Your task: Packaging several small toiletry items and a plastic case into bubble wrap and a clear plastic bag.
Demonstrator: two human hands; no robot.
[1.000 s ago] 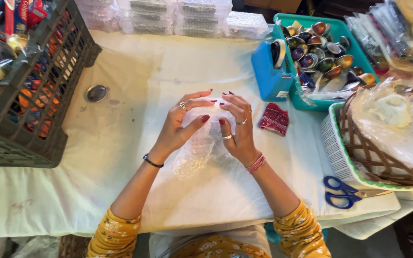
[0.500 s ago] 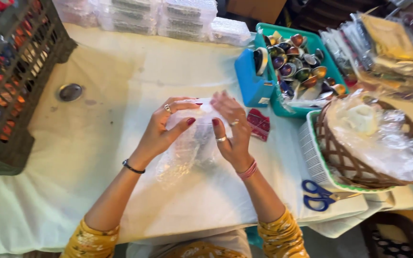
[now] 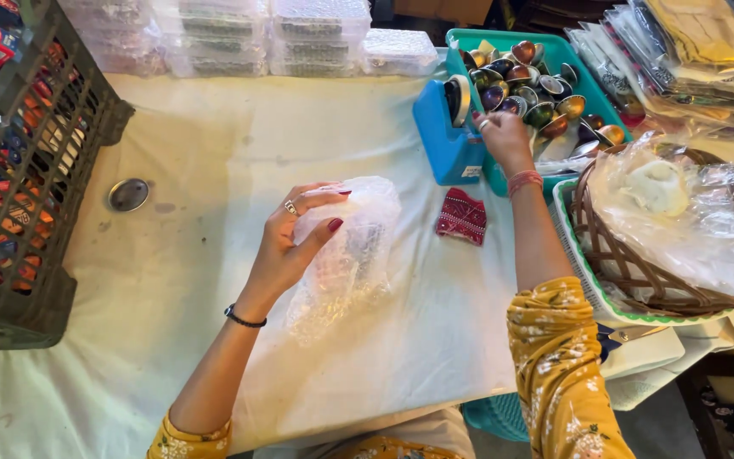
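Note:
My left hand [image 3: 295, 242] grips a bundle of clear bubble wrap [image 3: 346, 255] that rests on the white cloth in front of me. My right hand [image 3: 503, 140] is stretched out to the blue tape dispenser [image 3: 445, 132], with its fingers at the roll of tape on top. Whether those fingers pinch the tape I cannot tell. A small red patterned pouch [image 3: 462, 216] lies on the cloth between my two arms.
A teal tray [image 3: 609, 102] of shiny metal cups sits behind the dispenser. A wicker basket [image 3: 639, 255] lined with clear plastic is at the right. A dark crate [image 3: 40, 170] of packets stands at left, a small metal lid [image 3: 128, 195] beside it. Wrapped boxes [image 3: 316, 34] line the far edge.
Both hands were together on the bubble wrap. Now my right hand has let go and reached right to the tape dispenser, while my left hand keeps hold of the wrap.

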